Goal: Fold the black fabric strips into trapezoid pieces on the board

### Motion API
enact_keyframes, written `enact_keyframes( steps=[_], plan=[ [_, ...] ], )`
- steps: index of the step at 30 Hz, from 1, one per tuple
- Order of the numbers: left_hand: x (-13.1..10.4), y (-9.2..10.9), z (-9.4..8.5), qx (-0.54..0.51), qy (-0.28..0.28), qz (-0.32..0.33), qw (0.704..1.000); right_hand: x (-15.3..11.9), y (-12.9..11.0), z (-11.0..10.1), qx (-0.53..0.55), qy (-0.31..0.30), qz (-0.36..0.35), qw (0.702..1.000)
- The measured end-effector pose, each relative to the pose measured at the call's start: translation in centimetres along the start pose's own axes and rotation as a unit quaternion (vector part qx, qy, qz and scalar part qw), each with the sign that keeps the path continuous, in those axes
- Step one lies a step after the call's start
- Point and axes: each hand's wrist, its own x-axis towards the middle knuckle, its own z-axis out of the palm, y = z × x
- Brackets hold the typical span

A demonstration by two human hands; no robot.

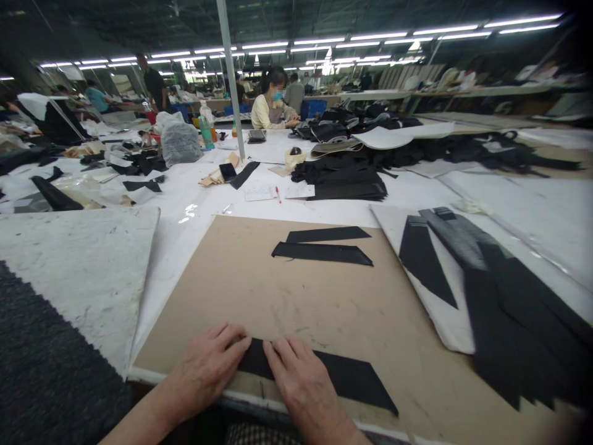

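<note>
A: Start at the board's (245, 284) near-left corner. What is there?

B: Left hand (208, 355), just in from that corner. Fingers drawn together, tips on the left end of a black strip (356, 380). Pinching or only pressing: cannot tell, undersides hidden.

A: Strip's axis?

B: Roughly along the board's near edge, just inside it. From the left fingertips it runs rightward, passing under the right hand (303, 374).

A: That hand's grip?

B: Fingers close together, tips at the strip's far long edge, near the left fingertips. Firmness cannot be told. It is the nearer hand to the uncovered, slanted right end.

A: Further right?

B: Two loose strips (324, 253) lie near the far edge, toward the far-right corner, untouched. At the board's right edge, a pale sheet (458, 334) and dark pieces (504, 321), fanned out.
</note>
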Motion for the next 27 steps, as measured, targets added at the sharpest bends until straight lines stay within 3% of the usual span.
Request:
enact_keyframes(
  steps=[5,9,13,16,22,27],
  plan=[
    [0.1,-0.3,1.0,-0.088,0.080,-0.036,0.992,-1.9,2.2,-1.7,-0.005,0.005,0.011,1.000],
    [0.0,-0.9,1.6,-0.141,0.101,-0.053,0.983,-3.5,3.5,-2.6,-0.001,0.013,0.024,1.000],
    [-0.1,-1.0,1.3,-0.181,0.104,-0.101,0.973,-4.3,3.5,-2.5,-0.010,0.023,0.032,0.999],
    [0.4,0.1,0.7,-0.176,0.129,-0.113,0.969,-4.1,2.8,-2.2,-0.009,0.026,0.052,0.998],
    [3.6,3.7,1.3,-0.133,0.062,-0.067,0.987,-3.2,1.8,-1.4,0.008,0.037,0.069,0.997],
    [4.4,4.1,2.1,-0.045,0.033,-0.046,0.997,-3.4,1.6,-0.8,0.016,0.047,0.080,0.996]
  ],
)
